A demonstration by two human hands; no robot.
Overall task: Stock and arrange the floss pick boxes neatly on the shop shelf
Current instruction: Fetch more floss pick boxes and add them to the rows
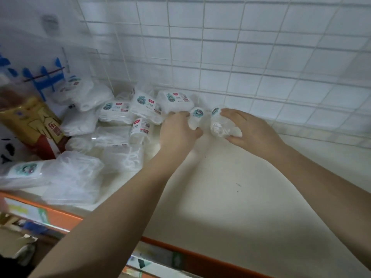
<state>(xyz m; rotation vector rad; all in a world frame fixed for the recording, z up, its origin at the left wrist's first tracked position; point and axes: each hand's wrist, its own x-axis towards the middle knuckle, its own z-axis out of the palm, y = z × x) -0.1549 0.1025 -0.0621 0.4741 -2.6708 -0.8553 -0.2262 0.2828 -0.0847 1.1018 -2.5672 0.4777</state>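
Observation:
Both my hands reach to the back of a cream shelf (230, 187). My left hand (178, 129) grips a clear floss pick box (195, 117) with a round teal label, standing near the wire grid. My right hand (247, 127) curls round a second clear floss pick box (218, 125) just to its right. The two boxes stand side by side, a small gap between them. Left of my hands, several more floss pick boxes (118, 111) lie in a loose heap, some flat, some tilted. Another box (174, 100) lies against the grid behind my left hand.
A white wire grid (241, 57) backs the shelf. A yellow and red package (34, 125) stands at the far left beside a clear divider with blue print. An orange price rail (66, 217) runs along the shelf's front edge. Bare shelf shows to the right.

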